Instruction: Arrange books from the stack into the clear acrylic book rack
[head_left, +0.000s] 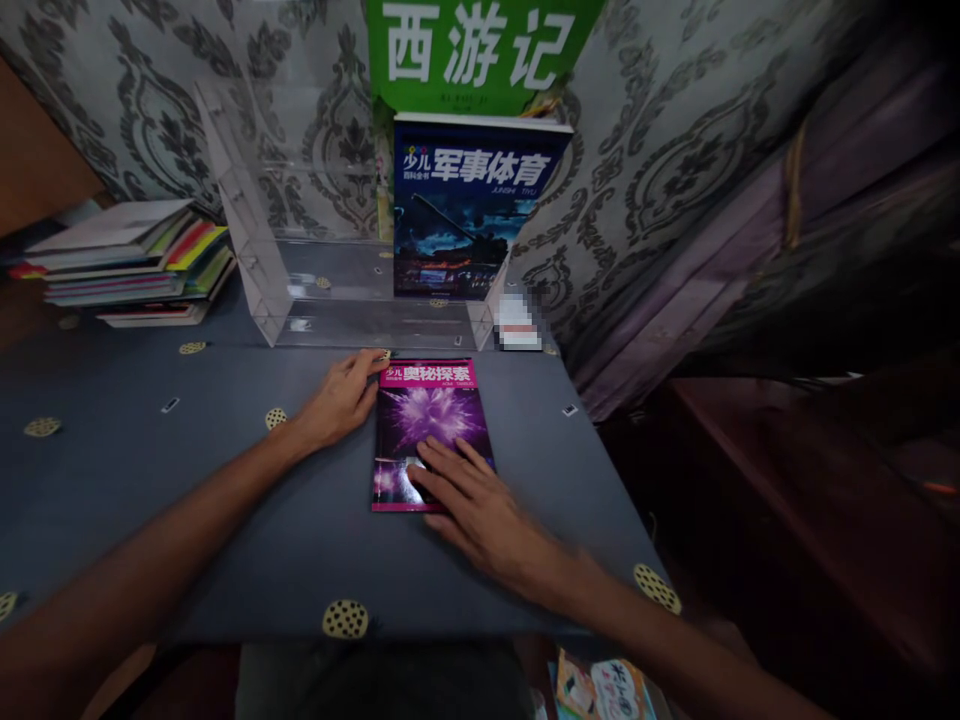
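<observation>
A purple-and-pink book (420, 410) with Chinese lettering and a bright burst on its cover lies closed on the cloth-covered table (225, 500). My left hand (341, 400) is at the book's upper left corner, fingers pointing right and thumb near the left edge; it does not grip the book. Across the lower right of the cover rests my right hand (480, 510), palm down with fingers spread. Behind the book stands a clear plastic rack (375, 325), with a dark blue book (472, 220) upright at its right side and a green book (480, 60) behind that.
A stack of books and papers (142, 270) sits at the back left. Beside the rack's right end is a small blurred-out white item (517, 320). Patterned wallpaper and a curtain (690, 260) border the table. Below the front edge lies a colourful book (600, 685).
</observation>
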